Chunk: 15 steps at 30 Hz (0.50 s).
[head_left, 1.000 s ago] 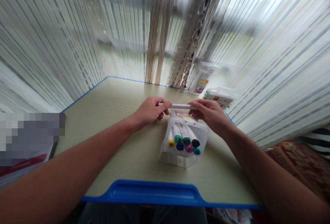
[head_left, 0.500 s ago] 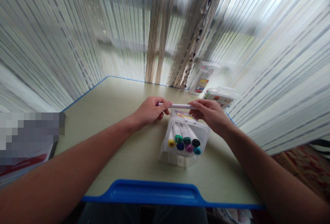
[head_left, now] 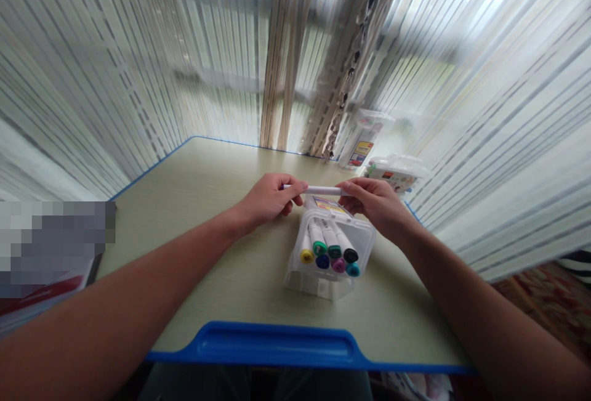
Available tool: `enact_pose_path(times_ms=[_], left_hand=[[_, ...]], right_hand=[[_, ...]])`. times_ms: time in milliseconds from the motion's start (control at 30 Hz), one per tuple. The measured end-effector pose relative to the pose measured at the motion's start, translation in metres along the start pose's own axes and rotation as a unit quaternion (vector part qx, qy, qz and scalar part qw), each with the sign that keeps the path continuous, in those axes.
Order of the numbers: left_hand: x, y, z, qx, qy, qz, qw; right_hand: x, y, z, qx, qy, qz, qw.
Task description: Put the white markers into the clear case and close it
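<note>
A white marker lies level between my two hands, above the far end of a clear plastic marker case. My left hand is closed around its left end, where a bit of purple shows. Thumb and fingers of my right hand pinch the right end, which they hide. Below them the marker case sits tilted on a clear stand or lid, its open end towards me. Several white markers lie inside with yellow, green, blue, purple, black and turquoise caps facing me.
The pale desk has a blue rim and a blue front tray. At the back right stand a clear case and a second box. A book-like item, partly blurred out, lies at left. String curtains surround the desk.
</note>
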State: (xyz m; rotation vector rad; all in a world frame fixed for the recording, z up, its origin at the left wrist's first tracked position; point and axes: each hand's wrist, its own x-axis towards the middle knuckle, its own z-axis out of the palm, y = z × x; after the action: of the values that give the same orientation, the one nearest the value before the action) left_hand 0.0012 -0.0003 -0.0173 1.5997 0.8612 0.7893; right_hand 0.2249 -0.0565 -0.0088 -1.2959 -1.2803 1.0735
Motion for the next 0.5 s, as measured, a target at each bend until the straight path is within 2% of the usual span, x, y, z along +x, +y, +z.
enact_pose_path(times_ms=[500], left_hand=[[0.0016,-0.0018,0.0005,0.019,0.004,0.010,1.000]], right_hand=[[0.0015,0.0026,-0.0037,0.008,-0.001,-0.003,1.000]])
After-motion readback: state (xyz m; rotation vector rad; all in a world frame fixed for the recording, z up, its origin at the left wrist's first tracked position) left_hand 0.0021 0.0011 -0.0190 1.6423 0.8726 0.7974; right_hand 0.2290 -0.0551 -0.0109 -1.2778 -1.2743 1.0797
